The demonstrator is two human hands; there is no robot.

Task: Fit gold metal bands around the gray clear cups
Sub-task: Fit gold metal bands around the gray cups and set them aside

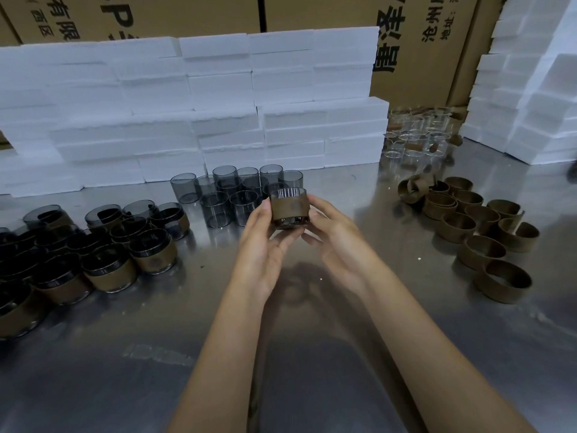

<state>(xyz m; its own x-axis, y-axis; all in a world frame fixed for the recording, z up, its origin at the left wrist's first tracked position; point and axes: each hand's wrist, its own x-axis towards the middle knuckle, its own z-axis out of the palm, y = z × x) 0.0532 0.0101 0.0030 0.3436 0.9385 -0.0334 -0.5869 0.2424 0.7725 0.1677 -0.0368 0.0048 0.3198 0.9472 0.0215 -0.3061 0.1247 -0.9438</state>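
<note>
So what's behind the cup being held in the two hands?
Right behind the banded cup stands a cluster of bare gray cups on the steel table, then stacked white foam blocks. The held cup and fingers hide part of the nearest cups.

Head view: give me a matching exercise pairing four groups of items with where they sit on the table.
Things:
1. Bare gray cups
2. Loose gold bands
3. Banded cups
4. Cup in both hands

Places:
A. Right side
B. Held above the table, centre
C. Left side
D. Centre back, before the foam blocks

Pairs: 1-D, 2-A, 3-C, 4-B
</note>
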